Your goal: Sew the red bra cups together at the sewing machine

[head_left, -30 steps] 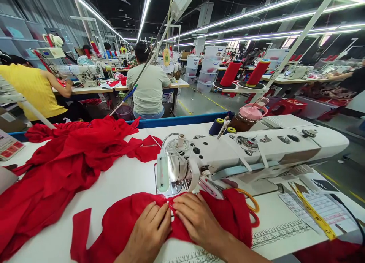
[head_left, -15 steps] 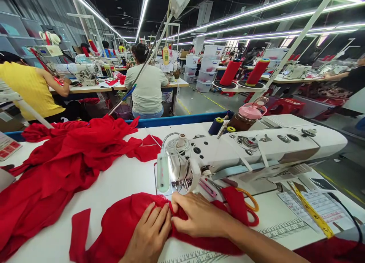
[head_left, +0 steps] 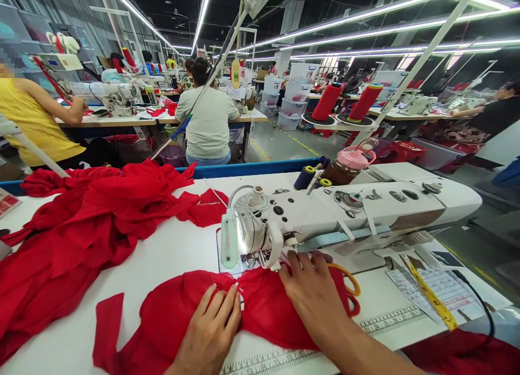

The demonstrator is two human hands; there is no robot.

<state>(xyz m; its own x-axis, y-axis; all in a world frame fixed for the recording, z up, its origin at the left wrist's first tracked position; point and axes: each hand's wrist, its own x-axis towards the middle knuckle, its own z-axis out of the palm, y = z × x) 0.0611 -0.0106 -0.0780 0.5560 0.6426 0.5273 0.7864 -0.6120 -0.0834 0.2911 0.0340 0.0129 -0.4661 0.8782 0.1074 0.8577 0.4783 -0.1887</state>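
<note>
A red bra (head_left: 174, 304) with lace along its upper edge lies spread on the white table in front of the sewing machine (head_left: 385, 201). My left hand (head_left: 213, 323) rests flat on it, fingertips beside the middle between the two cups. Over the other cup reaches my right hand (head_left: 314, 293), its fingers stretched toward tools lying below the machine arm. Orange-handled scissors (head_left: 351, 280) stick out to the right of that hand. A bit of pink shows by its fingers; what they touch is hidden. The needle area (head_left: 252, 258) is just above the bra.
A large heap of red fabric (head_left: 93, 218) covers the table's left side. On the right are a printed ruler (head_left: 390, 318), a yellow tape measure (head_left: 433, 296) and paper sheets (head_left: 422, 288). Behind the machine stand thread spools (head_left: 304, 177) and a pink-lidded jug (head_left: 345, 166). Other people sew farther off.
My right hand has let go of the bra's middle and moved up and right to the tools. The bra's right part now lies flatter. My left hand stays on the bra.
</note>
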